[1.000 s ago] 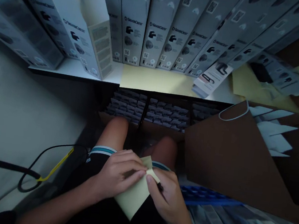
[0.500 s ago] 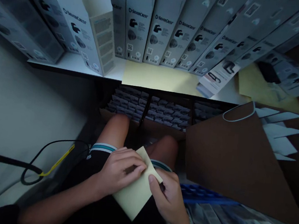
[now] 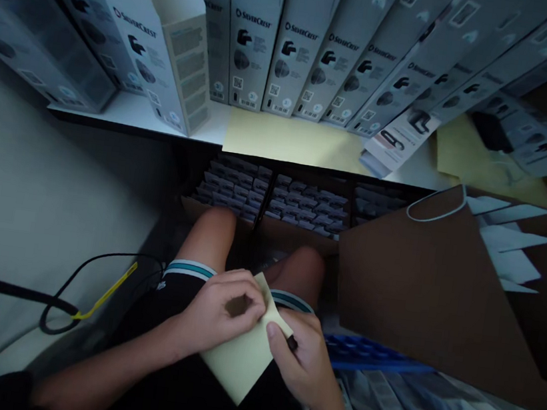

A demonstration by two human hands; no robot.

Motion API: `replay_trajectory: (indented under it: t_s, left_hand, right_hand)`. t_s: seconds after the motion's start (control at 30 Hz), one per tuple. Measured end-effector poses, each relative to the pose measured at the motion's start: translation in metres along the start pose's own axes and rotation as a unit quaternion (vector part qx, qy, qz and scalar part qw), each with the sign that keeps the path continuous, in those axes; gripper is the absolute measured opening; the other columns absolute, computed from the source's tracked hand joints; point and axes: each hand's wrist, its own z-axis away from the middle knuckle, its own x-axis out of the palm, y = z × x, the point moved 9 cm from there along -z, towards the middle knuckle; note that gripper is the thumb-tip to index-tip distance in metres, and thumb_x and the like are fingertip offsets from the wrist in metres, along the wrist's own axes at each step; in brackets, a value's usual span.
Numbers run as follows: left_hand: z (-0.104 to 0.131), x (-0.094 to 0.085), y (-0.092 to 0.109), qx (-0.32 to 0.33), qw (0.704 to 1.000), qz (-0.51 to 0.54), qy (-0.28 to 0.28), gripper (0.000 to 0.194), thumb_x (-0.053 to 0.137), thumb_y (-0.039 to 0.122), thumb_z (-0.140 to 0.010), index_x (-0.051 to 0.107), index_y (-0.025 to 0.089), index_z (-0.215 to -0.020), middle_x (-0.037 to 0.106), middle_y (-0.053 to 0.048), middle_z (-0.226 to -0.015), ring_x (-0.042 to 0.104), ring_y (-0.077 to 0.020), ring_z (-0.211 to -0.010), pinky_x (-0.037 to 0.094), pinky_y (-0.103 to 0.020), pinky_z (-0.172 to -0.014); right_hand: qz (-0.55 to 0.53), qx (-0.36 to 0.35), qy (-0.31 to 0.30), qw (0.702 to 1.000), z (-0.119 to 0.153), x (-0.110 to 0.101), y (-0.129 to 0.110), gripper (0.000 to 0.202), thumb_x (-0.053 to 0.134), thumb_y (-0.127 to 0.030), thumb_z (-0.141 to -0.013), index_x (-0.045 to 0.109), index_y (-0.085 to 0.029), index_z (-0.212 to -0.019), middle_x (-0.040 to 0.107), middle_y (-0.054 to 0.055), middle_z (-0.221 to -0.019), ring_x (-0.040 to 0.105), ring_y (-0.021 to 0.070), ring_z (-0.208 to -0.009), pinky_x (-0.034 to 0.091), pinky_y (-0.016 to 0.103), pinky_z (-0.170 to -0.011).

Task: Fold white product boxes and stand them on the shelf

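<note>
Over my lap lies a pale yellow sheet of paper or sticker backing (image 3: 239,365), tilted, with one corner pointing towards my knees. My right hand (image 3: 298,353) grips its right edge, thumb on top and fingers underneath. A small dark thing shows beside the right thumb, too little of it to name. My left hand (image 3: 227,310) is closed in a pinch, thumb against forefinger, at the upper part of the sheet. Whatever lies between those fingertips is too small to make out.
Grey-white SilverCrest boxes (image 3: 294,66) stand in a row on the shelf (image 3: 134,113), one with open flaps (image 3: 180,72). Yellow sheets (image 3: 292,140) and a small box (image 3: 397,141) lie there. Below are cartons of packets (image 3: 307,203). A brown carton (image 3: 424,285) stands right; a cable (image 3: 5,287) hangs left.
My two hands and the yellow sheet have shifted very slightly. The left thumb and forefinger are still pinched, now a little higher and rounder. The right hand keeps its grip.
</note>
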Motion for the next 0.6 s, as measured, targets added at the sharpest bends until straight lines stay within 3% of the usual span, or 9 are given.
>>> replay_trajectory:
  t_s: [0.07, 0.13, 0.23, 0.33, 0.4, 0.5, 0.53, 0.6]
  left_hand:
    - [0.000, -0.006, -0.010, -0.025, 0.999, 0.028, 0.022, 0.013, 0.059, 0.022, -0.088, 0.065, 0.019, -0.078, 0.064, -0.002, -0.076, 0.060, -0.0140, -0.072, 0.047, -0.027, -0.067]
    - [0.002, -0.023, -0.024, -0.047, 0.993, 0.066, 0.082, 0.015, 0.057, 0.026, -0.090, 0.063, 0.020, -0.078, 0.065, -0.003, -0.084, 0.061, -0.0148, -0.080, 0.046, -0.028, -0.075]
    - [0.006, -0.054, -0.052, -0.088, 0.966, 0.169, 0.174, 0.022, 0.062, 0.033, -0.088, 0.062, 0.020, -0.070, 0.067, -0.006, -0.108, 0.060, -0.0195, -0.106, 0.043, -0.032, -0.096]
    - [0.009, -0.063, -0.086, -0.156, 0.917, 0.334, 0.151, 0.025, 0.071, 0.040, -0.077, 0.064, 0.020, -0.065, 0.069, -0.009, -0.124, 0.057, -0.0282, -0.123, 0.036, -0.043, -0.112]
    - [0.014, -0.068, -0.106, -0.188, 0.889, 0.396, 0.132, 0.024, 0.073, 0.042, -0.072, 0.066, 0.021, -0.064, 0.070, -0.009, -0.127, 0.052, -0.0317, -0.132, 0.028, -0.050, -0.119]
    - [0.024, -0.077, -0.131, -0.202, 0.873, 0.420, 0.143, 0.025, 0.073, 0.041, -0.073, 0.064, 0.022, -0.060, 0.067, -0.004, -0.134, 0.038, -0.0293, -0.145, 0.019, -0.051, -0.124]
    - [0.026, -0.077, -0.136, -0.201, 0.868, 0.433, 0.138, 0.026, 0.072, 0.041, -0.074, 0.063, 0.023, -0.058, 0.066, -0.004, -0.136, 0.035, -0.0287, -0.147, 0.018, -0.051, -0.124]
    - [0.029, -0.070, -0.142, -0.197, 0.859, 0.460, 0.111, 0.022, 0.070, 0.044, -0.075, 0.069, 0.024, -0.066, 0.062, -0.003, -0.140, 0.033, -0.0287, -0.148, 0.019, -0.050, -0.125]
  right_hand:
    - [-0.001, -0.001, 0.011, 1.000, -0.001, -0.004, 0.000, 0.034, 0.045, -0.027, -0.096, 0.040, -0.020, -0.063, 0.041, -0.004, -0.058, 0.043, 0.0110, -0.054, 0.031, 0.026, -0.055]
    - [-0.004, -0.009, 0.038, 0.999, 0.000, -0.016, -0.001, 0.035, 0.045, -0.027, -0.096, 0.042, -0.020, -0.063, 0.043, -0.002, -0.060, 0.047, 0.0122, -0.056, 0.035, 0.026, -0.056]
    - [-0.003, -0.021, 0.112, 0.993, 0.001, -0.050, 0.000, 0.027, 0.050, -0.028, -0.095, 0.057, -0.020, -0.070, 0.056, 0.002, -0.069, 0.057, 0.0165, -0.067, 0.043, 0.026, -0.062]
    - [-0.046, -0.020, 0.218, 0.975, -0.009, -0.094, 0.004, 0.016, 0.062, -0.030, -0.088, 0.067, -0.020, -0.076, 0.063, 0.003, -0.071, 0.061, 0.0186, -0.067, 0.046, 0.027, -0.061]
    - [-0.134, -0.046, 0.316, 0.938, -0.023, -0.128, 0.002, 0.015, 0.067, -0.032, -0.084, 0.067, -0.020, -0.075, 0.062, 0.001, -0.065, 0.058, 0.0165, -0.058, 0.044, 0.026, -0.053]
    - [-0.286, -0.096, 0.458, 0.836, -0.053, -0.176, -0.004, 0.016, 0.069, -0.036, -0.079, 0.065, -0.020, -0.083, 0.064, 0.000, -0.066, 0.058, 0.0151, -0.057, 0.042, 0.024, -0.048]
    - [-0.324, -0.096, 0.485, 0.807, -0.066, -0.188, -0.004, 0.019, 0.070, -0.036, -0.077, 0.064, -0.020, -0.086, 0.064, 0.000, -0.067, 0.059, 0.0147, -0.056, 0.041, 0.022, -0.046]
    - [-0.363, -0.078, 0.492, 0.788, -0.095, -0.203, -0.006, 0.024, 0.070, -0.039, -0.075, 0.060, -0.020, -0.085, 0.061, -0.003, -0.061, 0.055, 0.0117, -0.048, 0.036, 0.019, -0.040]
